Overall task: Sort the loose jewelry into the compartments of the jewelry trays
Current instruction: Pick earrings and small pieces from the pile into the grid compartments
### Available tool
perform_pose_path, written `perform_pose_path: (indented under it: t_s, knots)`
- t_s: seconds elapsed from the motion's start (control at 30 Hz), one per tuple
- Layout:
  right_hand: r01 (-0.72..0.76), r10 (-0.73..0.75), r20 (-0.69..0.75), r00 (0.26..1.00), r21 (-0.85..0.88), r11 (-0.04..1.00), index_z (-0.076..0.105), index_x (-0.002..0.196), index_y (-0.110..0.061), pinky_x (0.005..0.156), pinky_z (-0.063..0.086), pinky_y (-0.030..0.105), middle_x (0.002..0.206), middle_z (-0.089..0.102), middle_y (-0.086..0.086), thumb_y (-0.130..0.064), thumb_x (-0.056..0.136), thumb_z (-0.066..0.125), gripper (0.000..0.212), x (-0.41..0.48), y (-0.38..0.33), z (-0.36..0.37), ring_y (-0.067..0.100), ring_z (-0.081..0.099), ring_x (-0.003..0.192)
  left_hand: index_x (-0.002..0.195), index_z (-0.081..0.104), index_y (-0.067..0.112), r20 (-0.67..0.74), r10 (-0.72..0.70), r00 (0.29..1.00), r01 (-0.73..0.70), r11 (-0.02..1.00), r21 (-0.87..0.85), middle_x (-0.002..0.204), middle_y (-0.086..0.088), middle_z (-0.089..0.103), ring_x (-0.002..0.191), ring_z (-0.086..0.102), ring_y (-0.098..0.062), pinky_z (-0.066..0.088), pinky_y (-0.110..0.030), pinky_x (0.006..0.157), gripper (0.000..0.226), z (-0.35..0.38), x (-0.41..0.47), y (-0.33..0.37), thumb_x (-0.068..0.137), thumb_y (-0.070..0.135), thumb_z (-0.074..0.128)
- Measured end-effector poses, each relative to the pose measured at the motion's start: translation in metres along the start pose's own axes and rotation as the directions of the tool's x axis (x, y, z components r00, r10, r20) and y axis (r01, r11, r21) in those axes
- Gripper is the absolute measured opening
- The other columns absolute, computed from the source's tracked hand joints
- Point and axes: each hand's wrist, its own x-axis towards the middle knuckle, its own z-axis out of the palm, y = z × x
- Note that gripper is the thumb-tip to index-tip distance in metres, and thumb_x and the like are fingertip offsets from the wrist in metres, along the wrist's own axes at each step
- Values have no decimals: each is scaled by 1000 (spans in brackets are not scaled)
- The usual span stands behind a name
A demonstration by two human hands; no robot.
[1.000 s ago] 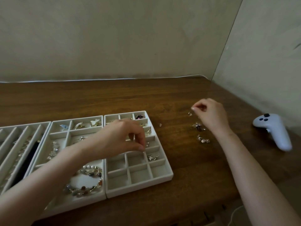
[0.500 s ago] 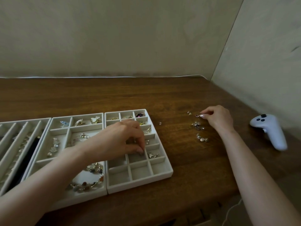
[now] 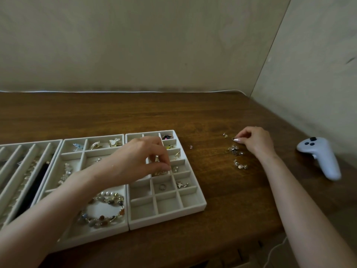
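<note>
Three off-white jewelry trays stand side by side on the wooden table. The small-compartment tray (image 3: 194, 208) is the rightmost. My left hand (image 3: 139, 159) hovers over its middle rows with fingers loosely curled, and I see nothing in them. A silver ring (image 3: 162, 187) lies in a compartment just below that hand. Right of the trays, my right hand (image 3: 255, 141) pinches a small dark jewelry piece (image 3: 233, 139) against the table. Loose jewelry (image 3: 234, 150) lies beside it, with another cluster (image 3: 240, 166) nearer me and a tiny piece (image 3: 191, 147) by the tray.
The middle tray (image 3: 63, 157) holds butterfly pieces and beaded bracelets (image 3: 104, 209). The long-slot tray (image 3: 11, 171) at the far left holds chains. A white controller (image 3: 321, 158) lies at the right near the wall. The table's front edge runs just below the trays.
My left hand dipped into a tray compartment, left the ring there and rose slightly. My right hand came down to the table and pinched a small piece.
</note>
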Motion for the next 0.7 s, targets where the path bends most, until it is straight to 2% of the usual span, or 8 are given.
perform_pose_path:
  t_s: [0.1, 0.27, 0.33, 0.5, 0.57, 0.63, 0.7]
  knots:
    - [3, -3, 20, 1000, -1, 1000, 65, 88, -23, 74, 39, 30, 105, 63, 1, -20, 84, 68, 5, 1, 1, 0, 17, 55, 100, 78, 62, 36, -27, -6, 1000, 7, 1000, 9, 87, 18, 54, 81, 54, 3, 44, -11, 67, 4, 2, 0, -1, 82, 36, 60]
    - [38, -39, 14, 999, 54, 998, 66, 87, -24, 64, 38, 26, 83, 62, -5, -25, 81, 71, 8, -1, 0, 1, 10, 55, 79, 82, 65, 29, -69, -11, 998, 11, 1000, 8, 86, 16, 55, 82, 55, 1, 43, -10, 66, 7, 3, 0, -3, 82, 35, 60]
    - [59, -59, 7, 998, 49, 997, 65, 83, -25, 60, 37, 25, 81, 62, -6, -25, 80, 73, 8, -1, -2, 2, 8, 54, 76, 82, 66, 29, -85, -9, 996, 10, 1000, 14, 87, 17, 55, 81, 55, 0, 43, -11, 66, 8, 4, 1, -4, 82, 34, 61]
    - [42, -44, 36, 998, 53, 998, 65, 82, -22, 74, 38, 28, 92, 63, -4, -20, 82, 70, 6, -2, -4, 3, 11, 53, 87, 82, 64, 32, -110, -1, 994, 3, 1000, 18, 87, 19, 54, 81, 54, 4, 42, -9, 65, 5, 5, 1, -5, 83, 34, 60]
    - [63, -77, 65, 995, 205, 977, 67, 81, -18, 78, 40, 30, 89, 64, -6, -20, 80, 72, 5, -7, -10, -1, 11, 56, 88, 83, 64, 32, -124, -5, 992, 7, 1000, 19, 88, 18, 55, 82, 54, 1, 44, -11, 65, 5, 6, 1, -5, 83, 34, 60]
    - [114, -175, 105, 979, 431, 895, 68, 81, -17, 78, 42, 27, 85, 65, -5, -20, 80, 71, 5, -20, -23, -6, 9, 58, 85, 86, 63, 30, -159, -2, 987, 4, 1000, 9, 87, 18, 55, 83, 53, 0, 44, -11, 66, 6, 7, 1, -3, 82, 33, 59]
    - [186, -315, 135, 939, 572, 799, 67, 80, -17, 74, 43, 22, 82, 65, -4, -19, 80, 70, 4, -36, -43, -9, 8, 59, 79, 86, 61, 27, -217, -21, 976, 16, 1000, -27, 84, 18, 56, 82, 53, 0, 43, -9, 66, 8, 10, 2, 0, 82, 33, 59]
